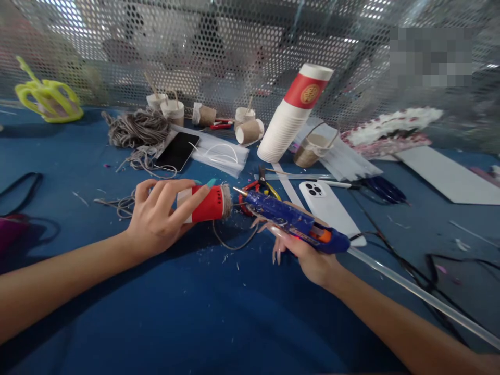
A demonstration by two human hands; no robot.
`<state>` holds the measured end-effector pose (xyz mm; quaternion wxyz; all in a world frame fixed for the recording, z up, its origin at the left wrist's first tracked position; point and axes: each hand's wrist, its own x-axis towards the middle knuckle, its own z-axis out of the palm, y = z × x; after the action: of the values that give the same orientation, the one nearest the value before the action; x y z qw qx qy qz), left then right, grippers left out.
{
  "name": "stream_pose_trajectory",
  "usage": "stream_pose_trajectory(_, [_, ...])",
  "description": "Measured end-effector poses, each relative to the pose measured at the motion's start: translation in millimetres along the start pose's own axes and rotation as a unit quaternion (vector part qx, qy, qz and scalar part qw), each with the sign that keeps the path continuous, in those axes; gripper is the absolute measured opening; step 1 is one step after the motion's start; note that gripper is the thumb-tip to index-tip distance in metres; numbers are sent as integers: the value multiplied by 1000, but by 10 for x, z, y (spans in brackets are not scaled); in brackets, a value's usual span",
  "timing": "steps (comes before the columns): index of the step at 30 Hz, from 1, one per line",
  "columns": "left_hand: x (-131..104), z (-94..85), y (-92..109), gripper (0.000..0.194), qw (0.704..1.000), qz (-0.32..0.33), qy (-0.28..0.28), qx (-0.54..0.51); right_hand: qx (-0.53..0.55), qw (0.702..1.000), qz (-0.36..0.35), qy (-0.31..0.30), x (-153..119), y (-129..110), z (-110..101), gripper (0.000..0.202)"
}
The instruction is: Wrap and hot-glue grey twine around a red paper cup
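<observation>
My left hand (162, 211) is closed around a red and white paper cup (209, 203) that lies on its side. Grey twine (226, 200) is wound round the cup's right-hand end, and a loose strand (234, 247) curves over the table below it. In my right hand (308, 252) is a blue glue gun (292, 216), its metal nozzle pointing left, a short gap from the twine. A long clear glue stick (422, 294) sticks out of the gun's rear. Behind the nozzle lie red- and yellow-handled pliers (250, 194), partly hidden by the gun.
A leaning stack of paper cups (287, 120) stands behind the gun, with a white phone (332, 208) to its right. Further back are a black phone (178, 151), a twine bundle (136, 129) and several twine-wrapped cups (172, 112). Black cables (425, 284) cross the right side. A perforated metal screen (219, 52) borders the blue table (219, 323).
</observation>
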<state>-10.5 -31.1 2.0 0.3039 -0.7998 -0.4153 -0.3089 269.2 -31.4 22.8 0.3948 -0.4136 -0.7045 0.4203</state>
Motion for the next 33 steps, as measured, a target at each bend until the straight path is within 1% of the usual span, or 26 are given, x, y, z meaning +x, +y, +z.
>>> stream_pose_trajectory(4, [4, -7, 24, 61, 1000, -11, 24, -8, 2, 1000, 0, 18, -13, -56, 39, 12])
stream_pose_trajectory(8, [12, -7, 24, 52, 999, -12, 52, -13, -2, 1000, -11, 14, -10, -130, 64, 12])
stream_pose_trajectory(10, [12, -17, 23, 48, 996, 16, 82, -15, 7, 1000, 10, 19, 8, -151, 64, 12])
stream_pose_trajectory(12, [6, -37, 27, 45, 993, 64, 102, -10, 21, 999, 39, 11, 33, -160, 58, 15])
stream_pose_trajectory(14, [-8, -60, 35, 43, 990, 100, 100, -8, 26, 998, 52, -3, 54, -160, 49, 17])
stream_pose_trajectory(15, [-16, -70, 40, 43, 990, 109, 89, -13, 23, 998, 51, -8, 60, -158, 46, 18])
stream_pose_trajectory(17, [-27, -87, 50, 43, 988, 126, 90, -15, 17, 999, 51, -6, 62, -153, 44, 18])
stream_pose_trajectory(21, [-4, -121, 67, 42, 981, 164, 99, 38, 7, 998, 65, 10, 47, -164, 58, 19])
stream_pose_trajectory(26, [56, -175, 86, 40, 971, 195, 96, 100, -7, 997, 70, 1, 27, -188, 83, 21])
stream_pose_trajectory(29, [79, -192, 101, 39, 966, 215, 106, 102, -9, 999, 40, 21, -1, -150, 111, 23])
stream_pose_trajectory(33, [116, -212, 120, 43, 961, 235, 114, 94, -6, 1000, 7, 23, -27, -81, 147, 32])
